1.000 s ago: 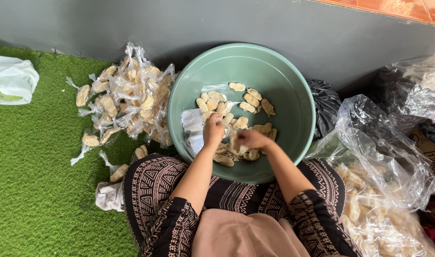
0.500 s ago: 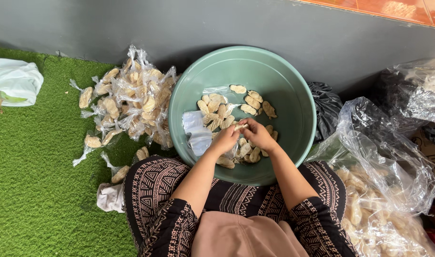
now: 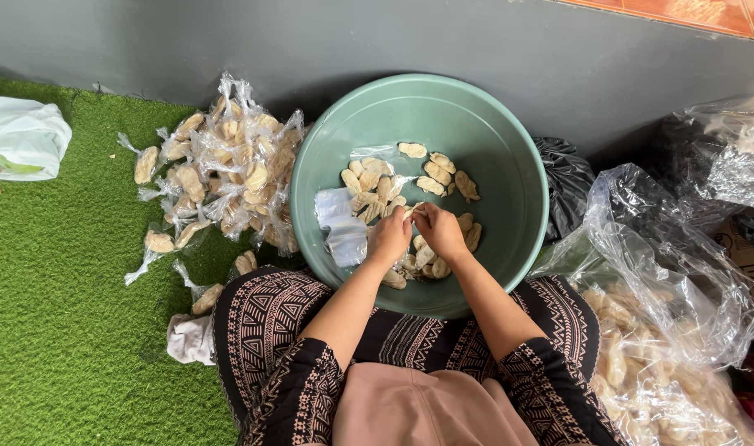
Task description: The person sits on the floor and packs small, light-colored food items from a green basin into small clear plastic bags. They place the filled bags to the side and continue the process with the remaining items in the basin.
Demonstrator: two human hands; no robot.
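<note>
Pale crackers [image 3: 375, 183], roughly twenty loose, lie across the bottom of one green basin [image 3: 492, 140]. Above its near side the left hand [image 3: 389, 238] and right hand [image 3: 440, 233] meet, fingertips pinched on one cracker [image 3: 412, 210]. Two small clear bags [image 3: 340, 227] lie by the basin's left wall.

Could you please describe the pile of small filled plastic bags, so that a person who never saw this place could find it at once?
Start at the big round green plastic basin in the middle. Directly to its left, on the green artificial grass mat, lies the heap of small clear plastic bags, each holding pale oval snack pieces. Unlike the loose pieces inside the basin, these are wrapped, and the heap touches the basin's rim.
</note>
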